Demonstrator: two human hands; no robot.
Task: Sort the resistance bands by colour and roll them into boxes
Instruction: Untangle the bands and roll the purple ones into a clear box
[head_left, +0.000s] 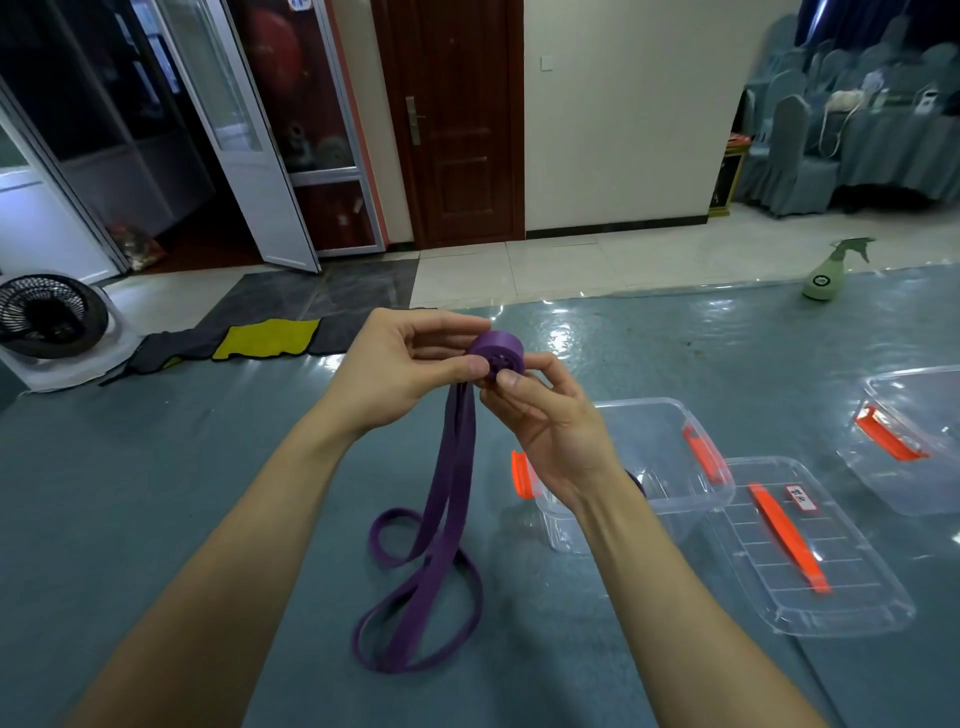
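A purple resistance band (447, 499) is partly wound into a tight roll (497, 349) held up above the table. My left hand (400, 364) grips the roll from the left, thumb on its face. From the right, my right hand (545, 415) pinches the same roll. The loose rest of the band hangs down and lies in loops on the blue-grey table cover (208, 467). A clear box (670, 447) with orange latches stands open just right of my right wrist; something purple shows inside it, mostly hidden by my arm.
A clear lid (810, 551) with an orange handle lies right of the open box. A second clear box (914, 441) stands at the far right. A green spray bottle (831, 270) stands at the table's far edge. A fan (47, 317) and cloths lie on the floor at left.
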